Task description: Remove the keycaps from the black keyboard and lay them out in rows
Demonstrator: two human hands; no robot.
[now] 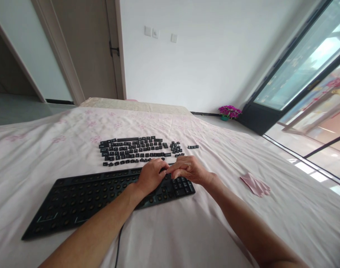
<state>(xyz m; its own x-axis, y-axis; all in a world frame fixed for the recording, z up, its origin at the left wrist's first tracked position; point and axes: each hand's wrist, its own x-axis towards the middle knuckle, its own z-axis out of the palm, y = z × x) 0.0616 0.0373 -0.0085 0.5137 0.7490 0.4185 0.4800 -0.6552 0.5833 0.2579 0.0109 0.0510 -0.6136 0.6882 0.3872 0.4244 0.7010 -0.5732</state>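
A black keyboard (94,195) lies at a slant on the bed sheet. Most of its keycaps are off, leaving round switch spots bare, while the number pad (183,186) at the right end still carries keys. My left hand (152,175) rests over the right part of the board, its fingers curled and its thumb close to the other hand. Meeting it from the right is my right hand (188,169), closed, over the top of the number pad. Whatever lies between the fingertips is too small to make out. Behind the keyboard, loose black keycaps (133,149) sit in rows.
More keycaps (175,147) and a short row of keycaps (193,146) lie to the right. A pink cloth (256,185) is on the sheet at the right. The keyboard's cable (118,242) runs toward me. Purple flowers (229,111) stand by the wall.
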